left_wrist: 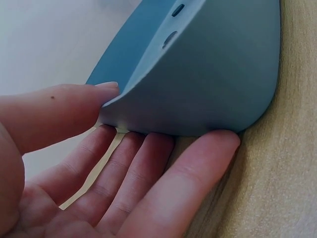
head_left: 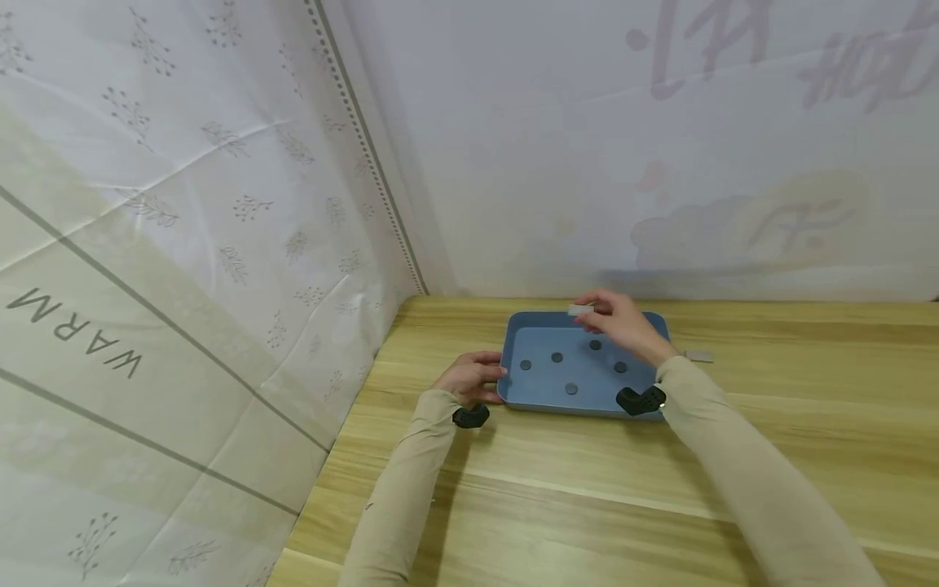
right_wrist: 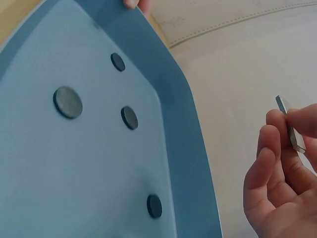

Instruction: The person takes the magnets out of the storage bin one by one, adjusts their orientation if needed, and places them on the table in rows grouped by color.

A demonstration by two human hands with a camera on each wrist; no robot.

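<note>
Partway, I'd judge: five discs (head_left: 571, 389) in tray (head_left: 594, 367) near worktop's (head_left: 550, 505) far-left corner, left hand (head_left: 473, 377) clamped on tray's left edge, bar (head_left: 581, 310) not in, pinched by right hand (head_left: 619, 322) near far edge, strip (head_left: 700, 357) outside right edge.

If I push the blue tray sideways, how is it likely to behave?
The blue tray is probably stiff: its wall shows no dent where the left hand grips it. It would likely slide rather than tip, being wide and low on the table. The dark discs lying flat inside might shift too.
</note>
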